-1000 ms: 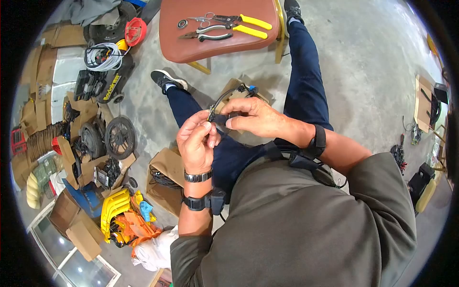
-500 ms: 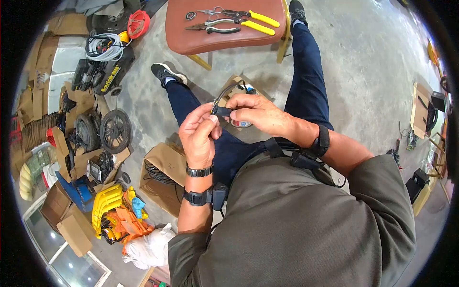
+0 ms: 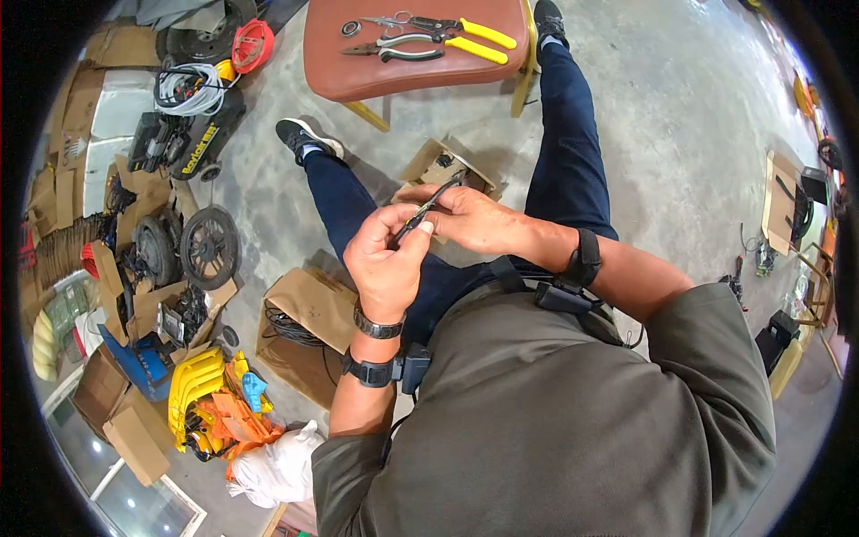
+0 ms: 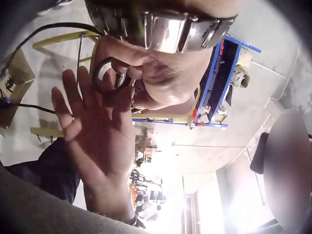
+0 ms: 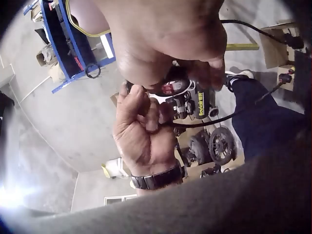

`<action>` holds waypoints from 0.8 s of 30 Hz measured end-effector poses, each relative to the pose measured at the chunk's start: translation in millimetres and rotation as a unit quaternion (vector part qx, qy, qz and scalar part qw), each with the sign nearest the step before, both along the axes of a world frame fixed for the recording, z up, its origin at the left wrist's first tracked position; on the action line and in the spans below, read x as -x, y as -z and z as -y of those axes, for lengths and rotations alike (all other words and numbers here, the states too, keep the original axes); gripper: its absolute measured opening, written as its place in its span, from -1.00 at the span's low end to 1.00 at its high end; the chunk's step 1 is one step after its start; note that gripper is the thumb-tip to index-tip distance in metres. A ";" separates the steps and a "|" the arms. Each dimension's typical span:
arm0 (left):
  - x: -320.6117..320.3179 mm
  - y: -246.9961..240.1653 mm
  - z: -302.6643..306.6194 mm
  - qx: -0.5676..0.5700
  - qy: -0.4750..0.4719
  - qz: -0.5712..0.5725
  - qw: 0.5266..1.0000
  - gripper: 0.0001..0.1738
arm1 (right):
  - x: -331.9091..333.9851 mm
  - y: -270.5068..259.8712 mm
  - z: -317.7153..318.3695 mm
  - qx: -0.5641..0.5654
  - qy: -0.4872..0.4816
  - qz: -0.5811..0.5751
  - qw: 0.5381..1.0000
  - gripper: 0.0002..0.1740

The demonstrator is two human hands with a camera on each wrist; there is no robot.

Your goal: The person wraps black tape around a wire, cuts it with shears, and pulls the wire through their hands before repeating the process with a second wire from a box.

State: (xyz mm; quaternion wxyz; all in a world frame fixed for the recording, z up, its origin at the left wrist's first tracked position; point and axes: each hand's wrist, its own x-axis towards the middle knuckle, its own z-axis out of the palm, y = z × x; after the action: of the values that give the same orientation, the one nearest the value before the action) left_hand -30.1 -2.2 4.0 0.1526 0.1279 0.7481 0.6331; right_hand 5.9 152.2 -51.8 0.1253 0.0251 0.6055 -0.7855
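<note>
In the head view my left hand (image 3: 389,259) pinches a thin black cable (image 3: 444,189) between thumb and fingers. The cable slants up to the right across my right hand (image 3: 488,219), whose thumb lies close beside the left fingertips. From the left wrist, a dark roll of tape (image 4: 96,82) shows as a ring between the hands. My right thumb and forefinger grip the roll, while the other right fingers reach out straight. Part of the cable (image 5: 214,120) runs from the left fingers toward the leg in the right wrist view. The pinched spot is mostly hidden by fingers.
Ahead, a brown padded stool (image 3: 412,85) bears pliers (image 3: 403,54), a yellow-handled tool (image 3: 479,49), scissors (image 3: 386,21) and a small ring (image 3: 351,29). A cardboard box (image 3: 425,163) stands between the legs; another box (image 3: 327,300) with coiled cable (image 3: 295,329) is at left.
The dark strip stretched between the hands is out of sight. My right hand has moved in against the left one, and the cable now slants across it.
</note>
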 end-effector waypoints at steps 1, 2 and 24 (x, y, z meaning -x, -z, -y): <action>1.3 -0.8 0.5 0.021 0.012 -0.051 0.998 -0.81 | -0.9 0.9 0.9 -0.029 0.010 -0.004 1.000 -0.58; 2.8 -2.4 0.4 0.042 0.023 -0.101 0.994 -0.81 | -0.4 3.1 -1.9 -0.078 -0.044 0.025 0.996 -0.57; -0.9 -6.8 11.7 0.070 0.192 -0.254 0.945 -0.76 | 14.5 1.2 -33.4 -0.135 -0.208 0.008 0.969 -0.54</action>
State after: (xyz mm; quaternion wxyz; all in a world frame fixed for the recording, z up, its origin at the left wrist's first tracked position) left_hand -29.1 -13.9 10.8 0.0850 0.4151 0.7654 0.4845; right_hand -8.6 185.6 -53.1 0.2862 -0.0788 0.6972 -0.6526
